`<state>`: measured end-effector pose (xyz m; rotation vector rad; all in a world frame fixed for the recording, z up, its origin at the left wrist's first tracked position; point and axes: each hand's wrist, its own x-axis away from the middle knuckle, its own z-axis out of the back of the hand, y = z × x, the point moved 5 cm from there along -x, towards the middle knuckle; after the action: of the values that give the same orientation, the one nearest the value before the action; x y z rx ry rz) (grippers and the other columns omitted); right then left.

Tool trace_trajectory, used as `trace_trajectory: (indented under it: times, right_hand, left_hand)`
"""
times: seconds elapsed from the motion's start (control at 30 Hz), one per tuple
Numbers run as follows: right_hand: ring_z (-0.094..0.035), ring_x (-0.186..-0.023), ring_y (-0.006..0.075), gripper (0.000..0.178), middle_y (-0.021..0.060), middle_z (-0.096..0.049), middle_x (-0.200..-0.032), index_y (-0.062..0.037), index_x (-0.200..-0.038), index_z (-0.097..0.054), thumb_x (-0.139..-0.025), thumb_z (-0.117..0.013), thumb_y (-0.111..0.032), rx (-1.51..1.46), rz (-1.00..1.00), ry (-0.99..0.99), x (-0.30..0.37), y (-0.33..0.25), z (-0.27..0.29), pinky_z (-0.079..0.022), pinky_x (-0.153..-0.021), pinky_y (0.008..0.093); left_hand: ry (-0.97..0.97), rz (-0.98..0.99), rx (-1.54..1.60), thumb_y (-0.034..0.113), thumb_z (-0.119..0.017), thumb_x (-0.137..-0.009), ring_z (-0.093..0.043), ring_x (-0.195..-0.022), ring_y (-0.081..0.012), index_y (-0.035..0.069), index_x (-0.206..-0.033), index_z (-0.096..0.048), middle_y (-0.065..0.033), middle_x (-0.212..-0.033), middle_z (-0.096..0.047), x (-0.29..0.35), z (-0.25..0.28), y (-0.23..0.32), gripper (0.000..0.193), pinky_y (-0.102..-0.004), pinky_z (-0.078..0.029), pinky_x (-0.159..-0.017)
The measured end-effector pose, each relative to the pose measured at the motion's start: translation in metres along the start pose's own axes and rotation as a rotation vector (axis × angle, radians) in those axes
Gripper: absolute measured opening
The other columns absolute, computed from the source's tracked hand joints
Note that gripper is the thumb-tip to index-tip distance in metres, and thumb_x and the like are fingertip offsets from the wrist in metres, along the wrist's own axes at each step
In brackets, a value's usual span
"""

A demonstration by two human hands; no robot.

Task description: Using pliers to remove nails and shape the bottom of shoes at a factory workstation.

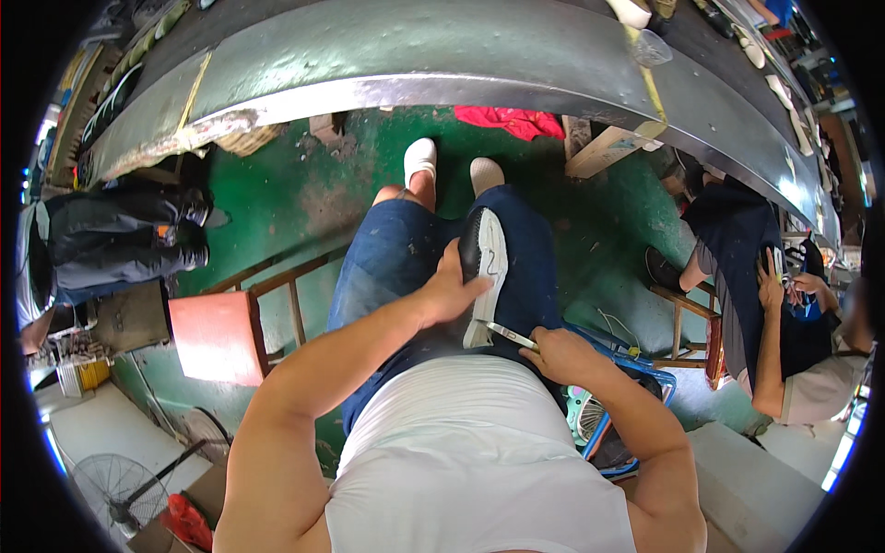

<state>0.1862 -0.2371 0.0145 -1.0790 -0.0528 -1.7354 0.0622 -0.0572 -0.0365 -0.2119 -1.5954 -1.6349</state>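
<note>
A black shoe with a white sole (493, 253) lies across my thighs, sole side turned up toward the right. My left hand (450, 288) grips it from the left, with the thumb lying over the sole's edge. Closed round a slim silver metal tool (510, 335), my right hand (564, 357) is at the lower right of the shoe. The tool's tip meets the near end of the white sole. Its exact kind is too small to tell, and my fingers hide the rest of its handle.
A long metal-edged workbench (369, 64) curves across the front. Left of me stands a stool with a pinkish seat (218, 337). Red cloth (512, 120) lies under the bench. Another person (816, 378) sits at the right; someone in dark trousers (120, 230) is at the left.
</note>
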Motion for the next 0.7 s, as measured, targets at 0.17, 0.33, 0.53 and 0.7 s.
trace_trajectory:
  times: [0.17, 0.33, 0.53, 0.7]
  right_hand:
    - [-0.067, -0.083, 0.0433, 0.04, 0.0255, -0.068, -0.083, 0.0033, -0.095, -0.061, -0.097, -0.061, -0.037, -0.074, 0.08, -0.156, -0.015, 0.015, 0.006, -0.052, -0.074, 0.0499]
    - [-0.066, -0.077, 0.0397, 0.043, 0.0212, -0.066, -0.079, 0.0034, -0.096, -0.059, -0.101, -0.055, -0.039, -0.325, 0.14, -0.139, -0.017, 0.004, 0.03, -0.052, -0.072, 0.0454]
    - [-0.063, -0.087, 0.0498, 0.046, 0.0301, -0.067, -0.092, 0.0047, -0.099, -0.058, -0.103, -0.048, -0.04, -0.148, 0.042, 0.081, -0.048, -0.002, 0.016, -0.049, -0.079, 0.0525]
    - [-0.068, -0.077, 0.0375, 0.044, 0.0215, -0.067, -0.081, 0.004, -0.098, -0.057, -0.103, -0.05, -0.039, -0.558, -0.016, 0.084, -0.031, 0.02, 0.018, -0.052, -0.073, 0.0458]
  left_hand:
    - [-0.121, -0.135, 0.38, 0.022, -0.063, -0.096, -0.026, -0.147, -0.0327, 0.009, -0.157, 0.019, -0.0265, -0.161, -0.016, 0.009, -0.024, -0.048, 0.102, -0.0364, -0.025, -0.118]
    - [0.016, -0.092, 0.204, 0.012, -0.06, -0.098, -0.032, -0.142, -0.0254, 0.016, -0.156, 0.024, -0.0203, -0.159, -0.025, 0.004, -0.024, -0.049, 0.102, -0.0329, -0.027, -0.116]
    - [-0.127, -0.101, 0.202, 0.006, -0.061, -0.094, -0.023, -0.148, -0.0253, 0.011, -0.156, 0.021, -0.0207, -0.163, -0.016, 0.022, -0.016, -0.04, 0.103, -0.0341, -0.02, -0.119]
    - [-0.385, -0.25, 0.46, 0.011, -0.065, -0.088, -0.012, -0.153, -0.026, 0.007, -0.156, 0.02, -0.0234, -0.165, -0.007, 0.06, -0.006, -0.049, 0.109, -0.0314, -0.015, -0.12]
